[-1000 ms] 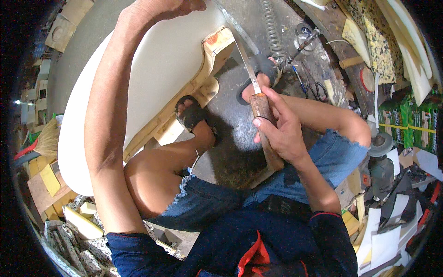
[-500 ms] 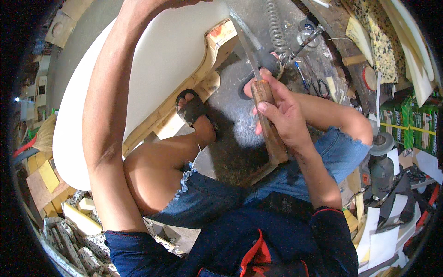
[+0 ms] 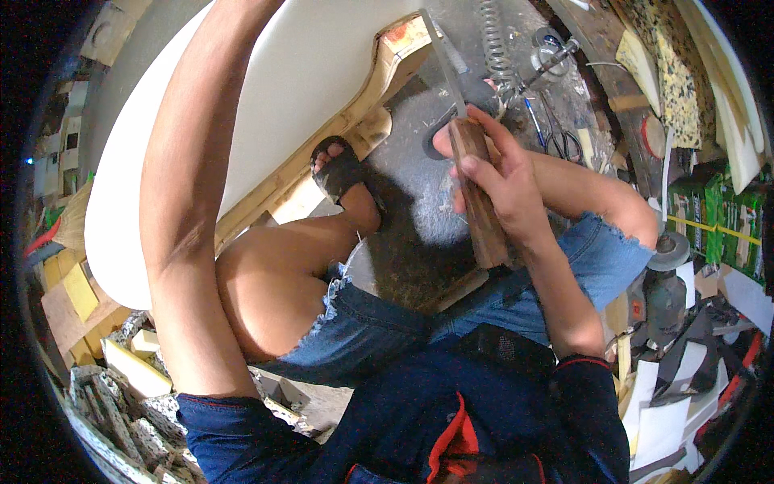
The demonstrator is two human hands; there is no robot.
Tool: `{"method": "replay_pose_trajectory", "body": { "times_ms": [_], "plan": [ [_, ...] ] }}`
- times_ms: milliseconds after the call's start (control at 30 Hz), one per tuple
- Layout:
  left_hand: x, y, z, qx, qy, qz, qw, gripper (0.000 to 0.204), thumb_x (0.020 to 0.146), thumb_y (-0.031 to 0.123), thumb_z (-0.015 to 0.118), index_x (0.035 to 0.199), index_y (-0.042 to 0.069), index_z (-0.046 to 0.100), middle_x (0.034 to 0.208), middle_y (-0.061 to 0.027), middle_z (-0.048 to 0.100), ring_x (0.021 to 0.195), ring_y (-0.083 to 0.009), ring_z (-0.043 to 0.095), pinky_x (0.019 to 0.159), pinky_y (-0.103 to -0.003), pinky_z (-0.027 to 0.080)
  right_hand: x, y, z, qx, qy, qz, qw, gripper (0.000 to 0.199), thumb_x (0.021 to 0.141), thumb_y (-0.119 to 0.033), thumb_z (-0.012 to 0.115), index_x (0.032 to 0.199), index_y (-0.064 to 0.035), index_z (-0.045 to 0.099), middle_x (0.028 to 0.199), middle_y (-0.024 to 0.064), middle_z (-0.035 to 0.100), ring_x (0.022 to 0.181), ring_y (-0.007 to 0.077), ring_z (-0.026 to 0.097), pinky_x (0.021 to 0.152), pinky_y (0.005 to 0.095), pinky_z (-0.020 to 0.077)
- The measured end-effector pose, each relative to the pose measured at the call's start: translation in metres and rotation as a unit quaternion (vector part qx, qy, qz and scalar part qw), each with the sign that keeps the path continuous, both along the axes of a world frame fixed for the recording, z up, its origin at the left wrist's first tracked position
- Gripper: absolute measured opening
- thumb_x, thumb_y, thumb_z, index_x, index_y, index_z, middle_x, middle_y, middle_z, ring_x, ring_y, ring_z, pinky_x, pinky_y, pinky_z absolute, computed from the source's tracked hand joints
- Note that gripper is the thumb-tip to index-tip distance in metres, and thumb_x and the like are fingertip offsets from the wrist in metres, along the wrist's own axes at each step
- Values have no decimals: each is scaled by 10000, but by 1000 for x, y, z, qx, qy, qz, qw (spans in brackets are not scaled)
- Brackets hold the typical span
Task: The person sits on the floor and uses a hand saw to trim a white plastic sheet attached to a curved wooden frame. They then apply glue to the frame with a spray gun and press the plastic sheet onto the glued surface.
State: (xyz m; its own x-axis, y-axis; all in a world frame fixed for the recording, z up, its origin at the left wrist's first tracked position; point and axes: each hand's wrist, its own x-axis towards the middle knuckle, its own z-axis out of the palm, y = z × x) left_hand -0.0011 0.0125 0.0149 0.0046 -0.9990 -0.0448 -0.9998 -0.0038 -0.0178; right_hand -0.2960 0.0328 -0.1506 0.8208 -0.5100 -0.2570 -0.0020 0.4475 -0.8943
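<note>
In my right hand (image 3: pixel 504 181) is a long-bladed tool with a thick brown wooden handle (image 3: pixel 477 194); my fingers and thumb wrap around it. Its narrow metal blade (image 3: pixel 446 64) points up and away, passing beside the near corner of a pale wooden frame (image 3: pixel 403 40). I cannot tell whether the blade touches the wood. A large white padded panel (image 3: pixel 314 73) is fixed along this frame, to my left. My left forearm (image 3: pixel 189 161) reaches over the panel, and the left hand lies beyond the top edge.
A coiled hose (image 3: pixel 496 44), scissors (image 3: pixel 562 141) and a blue pen (image 3: pixel 532 117) lie on the floor at right. A grinder (image 3: pixel 667 282) stands beside my right knee. Foam scraps (image 3: pixel 137 419) pile up at lower left, green packages (image 3: pixel 721 210) at far right. My sandalled foot (image 3: pixel 337 173) is beside the frame.
My left hand, partly visible at the top before, has gone out of view. The blade's angle to the frame has shifted slightly, with my right hand still gripping the handle.
</note>
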Motion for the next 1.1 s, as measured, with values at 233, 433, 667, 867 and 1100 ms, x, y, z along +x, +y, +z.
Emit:
{"method": "replay_pose_trajectory", "body": {
  "times_ms": [233,433,667,867,1100],
  "plan": [
    [-2,1,-1,-16,-11,-12,1000,222,794,186,703,984,74,729,908,-152,727,947,-323,688,894,-451,475,6,6,-5,-53,18,-8,998,594,926,-20,627,1468,-24,384,972,104,604,595,179,642,517,310,545],
    [1,-1,-4,-28,-3,-6,1000,235,776,192,695,969,66,741,931,-164,730,977,-339,686,878,-487,490,-2,11,0,-44,70,2,997,577,916,0,631,1451,-46,417,1004,96,610,623,177,645,530,314,560],
    [1,-4,-4,-9,-10,1,1000,266,755,197,705,986,73,746,944,-155,735,994,-343,688,910,-523,489,1,14,-2,-76,37,21,996,598,896,39,628,1451,-54,423,1066,98,618,654,167,646,534,304,561],
    [4,-2,-6,-36,-16,-17,999,256,751,167,699,987,80,747,933,-147,739,970,-336,697,887,-513,507,-3,21,-2,-132,71,7,989,592,869,50,645,1424,-48,462,1128,92,624,789,151,641,615,291,554],
    [7,-1,-4,-26,-24,-18,999,269,747,154,699,1001,85,749,926,-142,743,922,-310,708,830,-468,530,2,19,-12,-230,111,22,967,605,838,45,672,1406,-54,490,1230,107,636,1105,199,620,945,327,496]
  ]
}}
